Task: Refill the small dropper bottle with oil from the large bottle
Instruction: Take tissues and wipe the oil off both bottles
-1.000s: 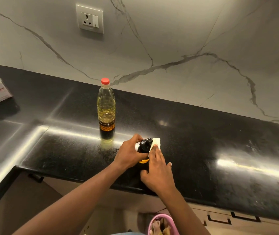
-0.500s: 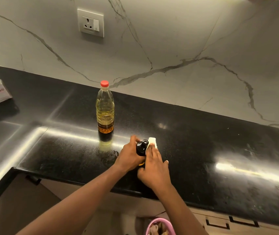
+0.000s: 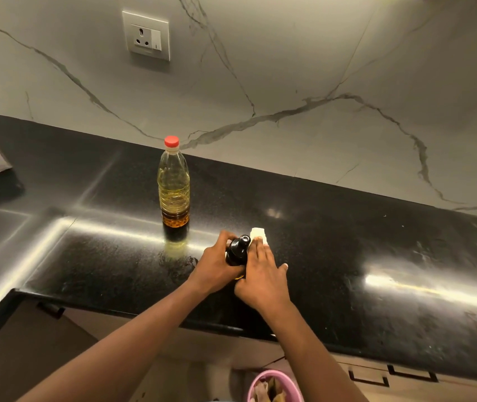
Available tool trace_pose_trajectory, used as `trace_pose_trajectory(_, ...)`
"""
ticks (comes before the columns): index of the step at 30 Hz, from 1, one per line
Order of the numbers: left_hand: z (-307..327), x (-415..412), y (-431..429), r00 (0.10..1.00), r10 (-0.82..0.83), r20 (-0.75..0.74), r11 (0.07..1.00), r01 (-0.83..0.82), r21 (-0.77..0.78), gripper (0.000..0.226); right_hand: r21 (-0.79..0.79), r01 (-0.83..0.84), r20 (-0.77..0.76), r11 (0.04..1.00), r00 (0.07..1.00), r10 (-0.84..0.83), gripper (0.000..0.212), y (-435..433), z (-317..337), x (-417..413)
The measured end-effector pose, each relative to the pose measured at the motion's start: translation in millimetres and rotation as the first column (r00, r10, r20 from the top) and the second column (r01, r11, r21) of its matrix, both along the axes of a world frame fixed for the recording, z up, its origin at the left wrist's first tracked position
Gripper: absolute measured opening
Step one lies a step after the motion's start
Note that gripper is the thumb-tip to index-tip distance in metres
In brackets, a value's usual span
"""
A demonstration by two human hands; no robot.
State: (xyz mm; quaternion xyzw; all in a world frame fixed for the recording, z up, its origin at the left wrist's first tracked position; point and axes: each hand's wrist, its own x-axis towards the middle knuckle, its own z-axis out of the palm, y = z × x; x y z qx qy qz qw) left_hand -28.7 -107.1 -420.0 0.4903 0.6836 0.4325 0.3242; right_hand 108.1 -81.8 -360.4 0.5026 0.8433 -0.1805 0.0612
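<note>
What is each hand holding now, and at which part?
The left hand grips the small dropper bottle around its dark body, below the cap. The right hand presses a white tissue against the bottle's side with straight fingers.

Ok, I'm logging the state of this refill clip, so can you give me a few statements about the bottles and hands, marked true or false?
1. The large oil bottle stands upright on the counter with its red cap on. True.
2. The left hand grips the small dropper bottle. True.
3. The small dropper bottle is uncapped. False: its black dropper top is on.
4. The right hand touches nothing. False: its fingers press a white wipe against the small dropper bottle.
5. The large oil bottle is in the person's hand. False: it stands apart, behind and left of the hands.
</note>
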Motion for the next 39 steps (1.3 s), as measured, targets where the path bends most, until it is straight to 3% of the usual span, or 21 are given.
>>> trace_pose_trajectory(2, 2.2, -0.4, -0.9, 0.999, -0.045, -0.004, 0.999, 0.045, -0.005, 0.069, -0.016, -0.006, -0.004, 1.0, 1.0, 0.006, 0.101, -1.7, -0.3, 2.4)
trace_pose_trajectory(5, 6.3, -4.7, 0.4, 0.997, -0.061, -0.044, 0.998, 0.061, 0.013, 0.061, -0.039, -0.01, -0.058, 0.999, 0.998, 0.008, 0.099, -19.4, -5.2, 10.8)
trace_pose_trajectory(14, 16.4, -6.8, 0.7, 0.994, -0.06, -0.087, 0.998, 0.061, 0.006, 0.063, -0.11, 0.048, -0.319, 0.993, 0.944, -0.081, 0.1, 5.3, -12.1, 4.8)
trace_pose_trajectory(16, 19.4, -8.7, 1.4, 0.989, -0.063, -0.131, 0.998, 0.06, -0.022, 0.066, -0.179, 0.072, -0.404, 0.981, 0.904, -0.14, 0.092, 5.1, -15.4, 8.7)
trace_pose_trajectory(18, 24.0, -8.0, 1.4, 0.978, -0.048, -0.205, 0.997, 0.037, -0.061, 0.069, -0.23, 0.098, -0.528, 0.968, 0.823, -0.208, 0.075, -4.0, -21.3, 18.5)
trace_pose_trajectory(20, 28.7, -7.3, 4.0, 0.962, -0.056, -0.267, 0.993, 0.026, -0.114, 0.074, -0.259, 0.111, -0.628, 0.959, 0.735, -0.255, 0.072, -14.4, -27.2, 27.4)
trace_pose_trajectory(25, 41.7, -11.2, 15.7, 0.909, -0.189, -0.371, 0.969, 0.111, -0.22, 0.076, -0.334, 0.141, -0.655, 0.932, 0.676, -0.337, 0.068, -10.8, -34.6, 23.9)
trace_pose_trajectory(30, 44.1, -12.2, 12.5, 0.941, -0.132, -0.31, 0.976, 0.069, -0.207, 0.108, -0.317, 0.159, -0.665, 0.935, 0.666, -0.338, 0.059, -10.5, -32.2, 18.5)
trace_pose_trajectory(35, 54.4, -3.3, 8.7, 0.944, 0.046, -0.326, 0.995, -0.072, -0.068, 0.069, -0.265, 0.144, -0.661, 0.954, 0.693, -0.288, 0.064, -17.8, -37.6, 23.3)
trace_pose_trajectory(39, 66.0, 0.1, 7.7, 0.918, 0.081, -0.389, 0.995, -0.097, -0.023, 0.059, -0.249, 0.159, -0.657, 0.955, 0.697, -0.287, 0.057, -11.4, -36.0, 21.1)
